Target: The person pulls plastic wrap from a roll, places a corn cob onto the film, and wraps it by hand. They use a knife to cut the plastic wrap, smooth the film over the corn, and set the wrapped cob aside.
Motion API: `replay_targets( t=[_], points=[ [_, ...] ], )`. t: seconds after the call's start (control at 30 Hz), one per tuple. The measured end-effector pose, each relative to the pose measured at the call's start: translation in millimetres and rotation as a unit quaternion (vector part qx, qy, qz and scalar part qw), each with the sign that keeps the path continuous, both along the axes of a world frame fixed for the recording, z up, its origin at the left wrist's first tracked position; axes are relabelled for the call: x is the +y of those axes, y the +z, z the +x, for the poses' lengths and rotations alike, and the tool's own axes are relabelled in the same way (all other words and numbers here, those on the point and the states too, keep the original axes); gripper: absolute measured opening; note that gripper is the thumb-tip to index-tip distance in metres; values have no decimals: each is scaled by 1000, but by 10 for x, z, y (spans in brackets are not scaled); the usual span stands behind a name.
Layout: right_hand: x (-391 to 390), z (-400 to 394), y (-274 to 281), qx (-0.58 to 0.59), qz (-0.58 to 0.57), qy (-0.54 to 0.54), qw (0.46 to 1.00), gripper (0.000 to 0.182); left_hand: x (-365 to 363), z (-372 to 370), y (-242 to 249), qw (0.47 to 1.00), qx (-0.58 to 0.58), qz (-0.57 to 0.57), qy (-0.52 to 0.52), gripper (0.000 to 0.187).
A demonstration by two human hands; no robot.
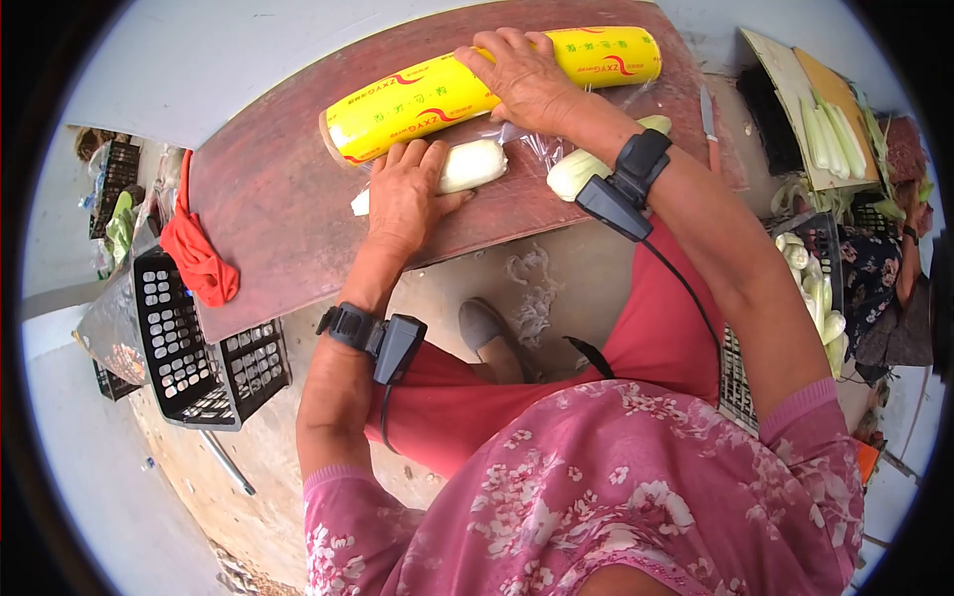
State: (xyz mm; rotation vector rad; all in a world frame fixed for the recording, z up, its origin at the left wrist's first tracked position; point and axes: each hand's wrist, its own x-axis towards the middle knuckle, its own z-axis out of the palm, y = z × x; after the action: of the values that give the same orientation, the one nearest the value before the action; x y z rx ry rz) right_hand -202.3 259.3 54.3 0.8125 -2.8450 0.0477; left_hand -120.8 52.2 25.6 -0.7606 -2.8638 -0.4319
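A large yellow roll of cling film (397, 111) lies across the far part of the red-brown table. My right hand (532, 87) rests on top of it, fingers bent over its upper side. Close in front of the roll, my left hand (405, 194) closes over a pale, elongated vegetable (475, 166), whose two ends show on either side of the hand. Another pale green vegetable (574, 175) lies below my right forearm, partly hidden by the wrist device. Clear film (537, 147) is stretched out, wrinkled, between the roll and the vegetables.
A knife (707, 111) lies at the table's (288, 238) right edge. A red cloth (199, 256) hangs over the left edge beside a black crate (177, 333). To the right, a basket holds pale vegetables (817, 298); more lie on a board (833, 139). Another person's arm (911, 238) shows there.
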Motion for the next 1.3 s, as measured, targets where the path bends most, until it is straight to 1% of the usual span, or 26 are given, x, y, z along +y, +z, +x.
replay_targets(
  t=[0.03, 0.13, 0.23, 0.43, 0.63, 0.83, 0.93, 1.03, 1.13, 1.3],
  points=[
    [-3, -1, 6, -5, 0, -3, 1000, 86, -5, -2, 6, 1000, -1, 4, -7, 64],
    [22, -37, -51, 29, -17, 15, 999, 87, -20, -7, 27, 1000, -1, 18, -26, 63],
    [0, -17, 8, -14, -7, -2, 1000, 87, -26, -19, 37, 999, -16, 13, -33, 63],
    [15, -65, -48, -5, -19, 8, 1000, 85, -35, -36, 36, 999, -26, 15, -37, 65],
    [59, -147, -65, -23, -59, 38, 997, 83, -62, -77, 59, 994, -100, 9, -38, 65],
    [86, -118, -126, 25, -81, 50, 995, 80, -54, -109, 94, 990, -141, 26, -14, 64],
    [100, -154, -114, 6, -85, 53, 995, 78, -59, -94, 93, 993, -113, 34, -28, 61],
    [76, -173, -89, -12, -66, 36, 997, 75, -40, -76, 136, 993, -118, 19, -16, 61],
    [74, -132, -74, -16, -67, 26, 997, 76, -54, -110, 122, 990, -133, 17, -29, 63],
    [114, -147, -132, 17, -69, 48, 996, 77, -58, -110, 174, 986, -158, 14, -41, 62]
  ],
)
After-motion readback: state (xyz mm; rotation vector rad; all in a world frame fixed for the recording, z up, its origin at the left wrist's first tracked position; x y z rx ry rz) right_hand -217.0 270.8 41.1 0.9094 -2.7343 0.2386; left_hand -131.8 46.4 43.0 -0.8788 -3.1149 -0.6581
